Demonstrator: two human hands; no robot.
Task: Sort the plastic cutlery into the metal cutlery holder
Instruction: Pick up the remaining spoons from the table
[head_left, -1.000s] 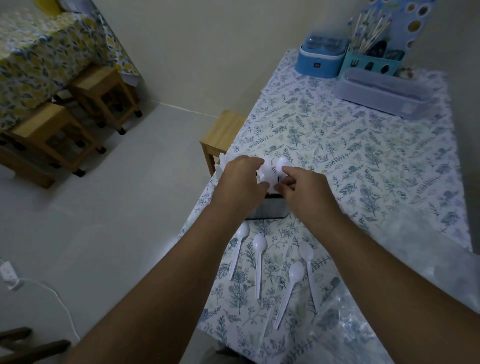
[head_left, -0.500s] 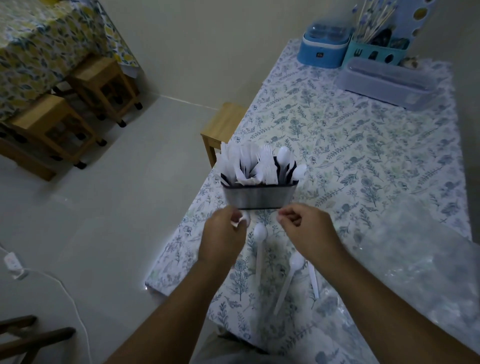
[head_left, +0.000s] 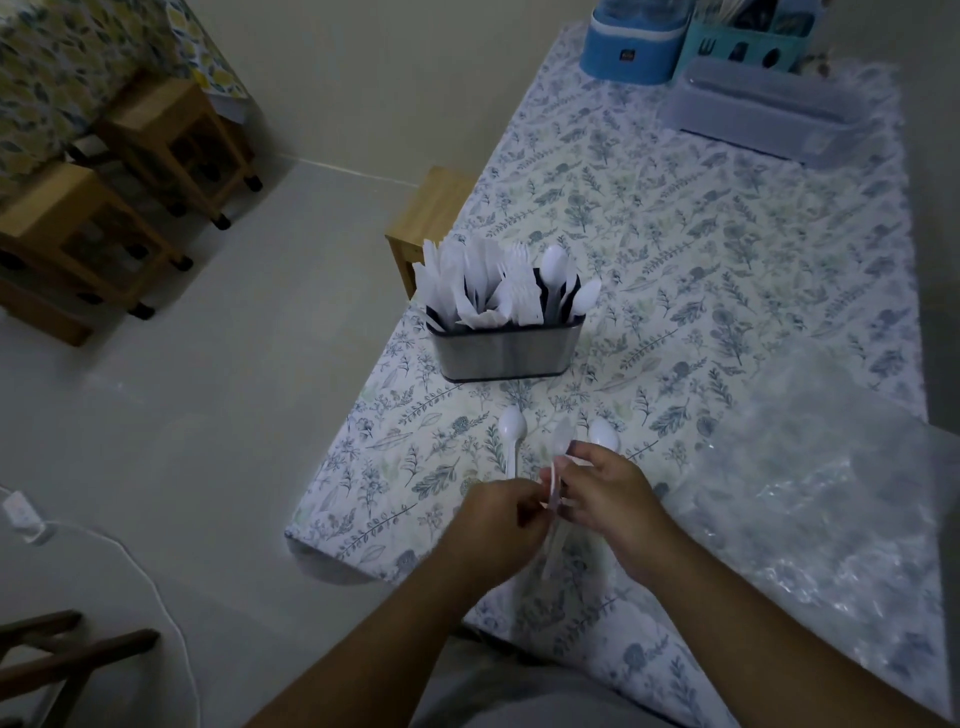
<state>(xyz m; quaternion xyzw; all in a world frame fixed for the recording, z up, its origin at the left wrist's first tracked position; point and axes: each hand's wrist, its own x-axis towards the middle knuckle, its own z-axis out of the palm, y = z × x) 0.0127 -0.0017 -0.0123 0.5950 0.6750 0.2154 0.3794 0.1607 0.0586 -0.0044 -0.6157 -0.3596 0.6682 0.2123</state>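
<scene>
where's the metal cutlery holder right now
In the head view the metal cutlery holder stands mid-frame near the table's left edge, beyond both hands.

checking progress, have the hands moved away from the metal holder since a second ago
Yes. Both the left hand and right hand pulled back from the top of the metal holder toward the person, and now gather spoons at the near table edge.

Both forearms reach forward, left hand (head_left: 501, 512) and right hand (head_left: 605, 491) meeting, fingers curled.
</scene>
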